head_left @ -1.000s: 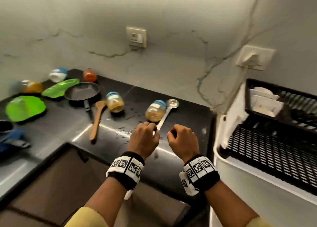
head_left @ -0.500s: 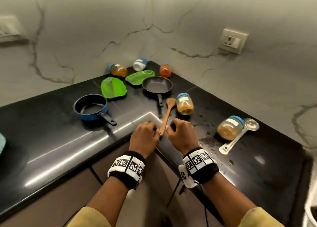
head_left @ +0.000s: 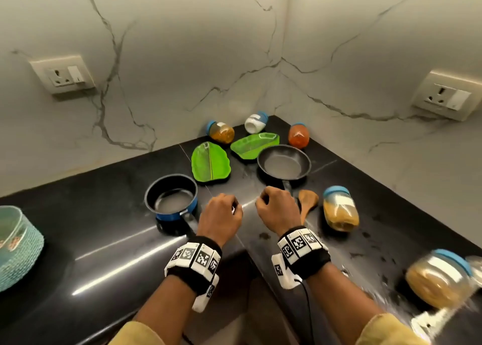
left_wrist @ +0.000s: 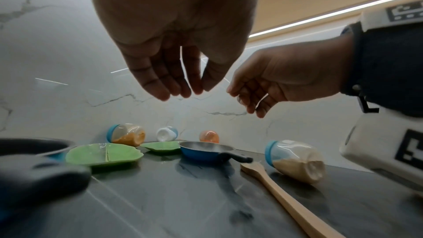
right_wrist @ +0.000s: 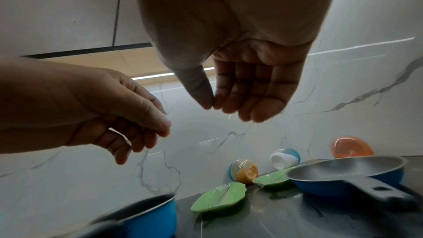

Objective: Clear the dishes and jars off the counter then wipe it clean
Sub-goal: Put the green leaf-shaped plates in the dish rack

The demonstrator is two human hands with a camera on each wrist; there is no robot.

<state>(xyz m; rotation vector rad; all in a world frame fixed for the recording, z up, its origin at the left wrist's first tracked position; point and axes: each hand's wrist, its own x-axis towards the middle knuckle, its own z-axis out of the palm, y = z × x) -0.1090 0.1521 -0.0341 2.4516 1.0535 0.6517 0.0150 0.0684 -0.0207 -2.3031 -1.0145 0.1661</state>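
Blue-lidded glass jars (head_left: 340, 208) lie tipped on the shiny black tabletop (head_left: 99, 229) by a black frying pan (head_left: 283, 163), a blue pot (head_left: 170, 197), green leaf-shaped plates (head_left: 210, 165) and a wooden spatula (head_left: 307, 203), with the left hand (head_left: 220, 215) and right hand (head_left: 277, 209) above, loosely curled, holding nothing.

We find no readable words or numbers; the wristbands (head_left: 194, 257) carry only black-and-white square marker patterns.

The person has swung left toward the corner of the counter (head_left: 78, 240). Both hands have travelled from above the metal spoon to between the saucepan (head_left: 170, 198) and wooden spatula (head_left: 307, 202), gripping nothing
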